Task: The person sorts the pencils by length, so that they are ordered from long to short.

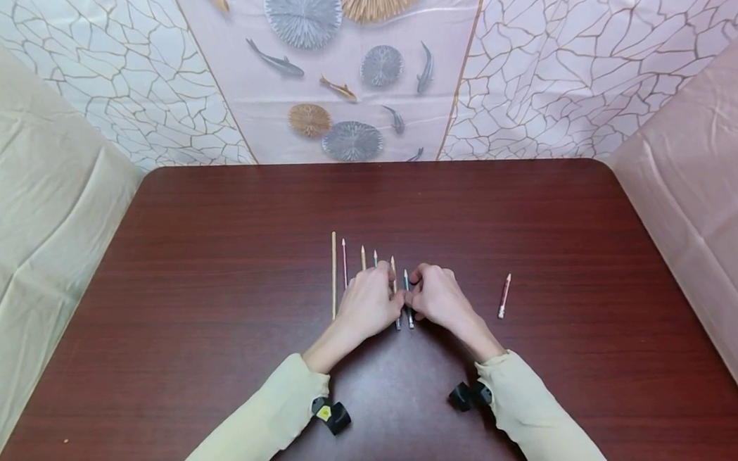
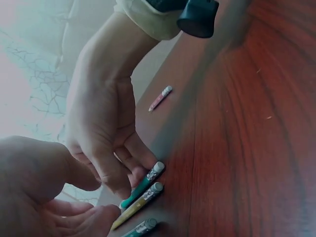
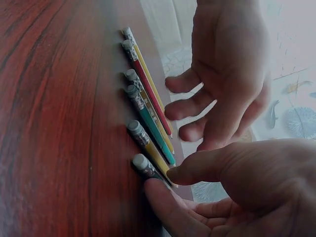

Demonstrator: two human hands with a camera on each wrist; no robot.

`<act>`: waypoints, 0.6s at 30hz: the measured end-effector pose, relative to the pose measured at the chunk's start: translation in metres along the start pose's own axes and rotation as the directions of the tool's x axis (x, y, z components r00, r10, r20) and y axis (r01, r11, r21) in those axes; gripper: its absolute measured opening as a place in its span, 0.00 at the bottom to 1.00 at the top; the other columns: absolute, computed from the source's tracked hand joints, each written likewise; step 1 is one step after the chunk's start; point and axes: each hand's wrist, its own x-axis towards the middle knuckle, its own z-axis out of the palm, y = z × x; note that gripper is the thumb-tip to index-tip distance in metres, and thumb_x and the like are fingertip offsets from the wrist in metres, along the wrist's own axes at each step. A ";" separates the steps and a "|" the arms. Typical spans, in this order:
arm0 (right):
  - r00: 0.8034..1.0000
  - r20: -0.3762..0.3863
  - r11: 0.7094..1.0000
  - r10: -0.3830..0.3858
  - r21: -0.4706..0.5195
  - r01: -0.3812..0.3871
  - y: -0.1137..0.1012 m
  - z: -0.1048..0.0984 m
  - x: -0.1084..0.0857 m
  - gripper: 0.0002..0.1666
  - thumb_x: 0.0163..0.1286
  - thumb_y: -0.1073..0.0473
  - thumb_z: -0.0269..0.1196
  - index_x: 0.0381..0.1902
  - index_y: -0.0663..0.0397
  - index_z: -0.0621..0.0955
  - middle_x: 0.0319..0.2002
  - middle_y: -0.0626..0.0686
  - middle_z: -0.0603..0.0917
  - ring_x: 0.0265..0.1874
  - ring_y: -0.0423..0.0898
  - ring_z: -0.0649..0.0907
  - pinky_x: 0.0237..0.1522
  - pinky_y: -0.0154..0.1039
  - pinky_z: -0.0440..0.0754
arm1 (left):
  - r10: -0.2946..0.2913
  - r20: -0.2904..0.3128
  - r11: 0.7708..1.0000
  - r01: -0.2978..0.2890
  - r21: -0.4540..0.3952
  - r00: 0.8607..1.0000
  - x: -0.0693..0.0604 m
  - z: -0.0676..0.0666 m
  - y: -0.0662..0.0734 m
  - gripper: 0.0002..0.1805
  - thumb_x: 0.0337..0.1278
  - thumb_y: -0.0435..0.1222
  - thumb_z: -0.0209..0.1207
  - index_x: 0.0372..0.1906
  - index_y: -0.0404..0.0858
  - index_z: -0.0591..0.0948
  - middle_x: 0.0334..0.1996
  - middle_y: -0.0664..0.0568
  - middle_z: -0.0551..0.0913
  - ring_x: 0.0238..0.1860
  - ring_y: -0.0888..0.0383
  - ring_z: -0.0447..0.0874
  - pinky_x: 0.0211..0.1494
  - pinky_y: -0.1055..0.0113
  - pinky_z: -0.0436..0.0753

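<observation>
Several pencils lie side by side in a row on the table in the head view. My right hand (image 1: 441, 295) is at the row's right end, its thumb and fingers pinching a green pencil (image 3: 143, 163) near the table surface. Just left of it lies a yellow pencil (image 3: 153, 153), close to my thumb tip. My left hand (image 1: 371, 302) hovers over the middle of the row with fingers loosely bent and nothing held. Beneath it are another green pencil (image 3: 150, 121) and a red pencil (image 3: 148, 89). The left hand partly hides these in the head view.
A short red pencil (image 1: 504, 295) lies apart, to the right of my right hand. At the row's left end is a longer yellow pencil (image 1: 333, 271). The dark wooden table (image 1: 209, 362) meets patterned cloth (image 1: 356, 74) behind and plain cloth at both sides.
</observation>
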 end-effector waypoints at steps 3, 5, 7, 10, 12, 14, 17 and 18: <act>1.000 -0.018 1.000 -0.003 0.024 0.004 0.002 -0.005 -0.003 0.13 0.61 0.66 0.65 0.42 0.70 0.78 0.23 0.51 0.84 0.12 0.42 0.83 0.22 0.37 0.80 | 0.050 -0.065 0.998 -0.053 -0.046 0.997 -0.008 -0.004 -0.003 0.12 0.52 0.35 0.67 0.40 0.35 0.80 0.26 0.54 0.81 0.28 0.55 0.82 0.34 0.58 0.79; 0.999 -0.045 0.999 -0.003 0.034 0.005 0.004 -0.010 -0.007 0.14 0.63 0.65 0.65 0.43 0.70 0.78 0.23 0.52 0.84 0.12 0.43 0.82 0.20 0.37 0.80 | 0.068 -0.107 0.994 -0.077 -0.079 0.992 -0.014 -0.009 -0.006 0.11 0.52 0.33 0.67 0.40 0.35 0.80 0.27 0.54 0.80 0.27 0.57 0.81 0.34 0.60 0.79; 0.996 -0.086 0.999 0.003 0.034 0.000 0.008 -0.018 -0.011 0.14 0.64 0.64 0.65 0.44 0.69 0.78 0.24 0.52 0.84 0.12 0.43 0.82 0.20 0.38 0.80 | 0.077 -0.154 0.990 -0.094 -0.104 0.985 -0.019 -0.014 -0.010 0.11 0.52 0.31 0.67 0.40 0.34 0.80 0.28 0.53 0.80 0.27 0.59 0.80 0.34 0.61 0.79; 0.986 -0.164 1.000 0.006 0.014 -0.004 0.016 -0.032 -0.018 0.14 0.64 0.62 0.65 0.43 0.68 0.79 0.25 0.52 0.84 0.12 0.42 0.82 0.26 0.40 0.81 | 0.079 -0.219 0.987 -0.107 -0.120 0.973 -0.026 -0.021 -0.018 0.11 0.51 0.30 0.67 0.40 0.33 0.80 0.30 0.51 0.80 0.28 0.58 0.81 0.34 0.60 0.79; 0.977 -0.215 1.000 0.005 -0.007 -0.006 0.022 -0.043 -0.023 0.14 0.64 0.62 0.64 0.43 0.67 0.79 0.26 0.53 0.84 0.13 0.42 0.82 0.31 0.42 0.81 | 0.083 -0.254 0.987 -0.114 -0.110 0.964 -0.030 -0.026 -0.023 0.12 0.50 0.30 0.67 0.41 0.33 0.80 0.31 0.49 0.80 0.29 0.56 0.81 0.34 0.58 0.79; 0.965 -0.261 0.999 0.005 -0.030 -0.014 0.029 -0.052 -0.029 0.14 0.64 0.61 0.64 0.42 0.67 0.79 0.27 0.54 0.84 0.14 0.41 0.82 0.34 0.43 0.80 | 0.088 -0.281 0.988 -0.120 -0.100 0.956 -0.034 -0.029 -0.029 0.13 0.50 0.30 0.67 0.42 0.33 0.81 0.33 0.46 0.82 0.31 0.53 0.82 0.36 0.55 0.80; 0.947 -0.321 0.998 0.005 -0.063 -0.026 0.039 -0.065 -0.038 0.15 0.64 0.60 0.64 0.42 0.68 0.79 0.28 0.56 0.84 0.16 0.43 0.82 0.32 0.45 0.79 | 0.099 -0.313 0.986 -0.136 -0.100 0.944 -0.038 -0.033 -0.039 0.16 0.49 0.30 0.67 0.46 0.31 0.81 0.38 0.42 0.83 0.36 0.47 0.83 0.39 0.51 0.80; 0.941 -0.339 0.996 0.003 -0.079 -0.032 0.043 -0.068 -0.040 0.15 0.64 0.60 0.65 0.42 0.68 0.79 0.28 0.56 0.84 0.18 0.45 0.83 0.32 0.45 0.79 | 0.099 -0.322 0.985 -0.138 -0.102 0.941 -0.039 -0.034 -0.043 0.18 0.49 0.30 0.67 0.47 0.31 0.80 0.40 0.41 0.84 0.38 0.46 0.83 0.41 0.50 0.80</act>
